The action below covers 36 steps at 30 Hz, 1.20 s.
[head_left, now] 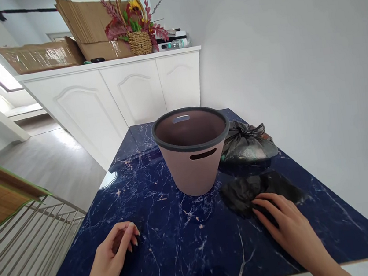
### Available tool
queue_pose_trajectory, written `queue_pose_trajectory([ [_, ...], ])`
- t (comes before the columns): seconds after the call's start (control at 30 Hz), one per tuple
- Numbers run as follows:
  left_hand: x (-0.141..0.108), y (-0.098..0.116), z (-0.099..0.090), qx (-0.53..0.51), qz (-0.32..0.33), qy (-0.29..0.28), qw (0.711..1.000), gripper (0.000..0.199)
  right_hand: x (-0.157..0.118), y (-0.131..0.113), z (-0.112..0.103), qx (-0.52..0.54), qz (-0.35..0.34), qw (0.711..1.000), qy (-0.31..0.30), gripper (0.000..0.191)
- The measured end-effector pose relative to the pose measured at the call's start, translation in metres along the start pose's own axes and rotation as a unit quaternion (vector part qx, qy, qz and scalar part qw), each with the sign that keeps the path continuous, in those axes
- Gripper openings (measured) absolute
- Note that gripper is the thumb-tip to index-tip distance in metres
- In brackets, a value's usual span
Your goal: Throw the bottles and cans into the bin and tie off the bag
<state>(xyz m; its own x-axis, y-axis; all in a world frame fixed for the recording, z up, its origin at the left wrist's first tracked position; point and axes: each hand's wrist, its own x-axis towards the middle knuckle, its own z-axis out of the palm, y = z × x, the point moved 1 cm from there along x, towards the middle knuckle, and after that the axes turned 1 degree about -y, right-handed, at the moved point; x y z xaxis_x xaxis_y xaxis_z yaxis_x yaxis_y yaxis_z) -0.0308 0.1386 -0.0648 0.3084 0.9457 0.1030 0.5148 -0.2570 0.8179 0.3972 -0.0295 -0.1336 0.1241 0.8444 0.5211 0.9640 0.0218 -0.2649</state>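
A mauve bin with a dark rim [195, 165] stands upright on the dark blue marbled table [169, 246], its opening facing up. Flat on the table to the right of the bin lies a black plastic bag [267, 186]. My right hand [283, 222] is over the bag's near edge, thumb and fingertips closing on the thin plastic. At the left, my left hand [115, 250] rests near the table surface, fingers curled and thumb against them, with nothing seen inside. Behind the flat bag sits a filled, knotted black bag [247, 144], partly hidden by the bin.
White cabinets [139, 92] stand beyond the table, carrying cardboard boxes [41, 56], a flower basket [140, 42] and a plastic bottle [178, 44]. A metal rack [39, 238] is beside the table's left edge. A grey wall [288, 64] runs along the right.
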Motion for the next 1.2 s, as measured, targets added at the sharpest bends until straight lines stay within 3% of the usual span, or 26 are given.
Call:
queue_pose_trajectory([
  [0.23,0.005,0.003,-0.001,0.022,-0.023,0.019,0.999,0.051,0.006,-0.015,-0.004,0.116,-0.036,0.992,-0.032,0.015],
  [0.7,0.011,0.013,0.006,0.014,-0.08,0.099,0.992,0.06,0.014,-0.013,-0.003,0.185,-0.039,0.981,-0.051,0.013],
  [0.9,0.009,0.02,0.006,0.003,-0.085,0.105,0.991,0.059,0.014,-0.016,-0.003,0.228,-0.006,0.973,-0.039,0.019],
  [1.07,0.006,0.022,0.007,0.002,-0.076,0.104,0.992,0.056,0.016,-0.016,-0.007,0.251,-0.02,0.966,-0.063,0.014],
  [1.13,0.004,0.021,0.007,0.002,-0.071,0.099,0.993,0.056,0.017,-0.02,-0.01,0.289,0.013,0.954,-0.082,0.016],
  [1.2,0.002,0.018,0.006,0.001,-0.07,0.092,0.993,0.054,0.019,-0.028,-0.014,0.357,0.076,0.922,-0.127,0.022],
])
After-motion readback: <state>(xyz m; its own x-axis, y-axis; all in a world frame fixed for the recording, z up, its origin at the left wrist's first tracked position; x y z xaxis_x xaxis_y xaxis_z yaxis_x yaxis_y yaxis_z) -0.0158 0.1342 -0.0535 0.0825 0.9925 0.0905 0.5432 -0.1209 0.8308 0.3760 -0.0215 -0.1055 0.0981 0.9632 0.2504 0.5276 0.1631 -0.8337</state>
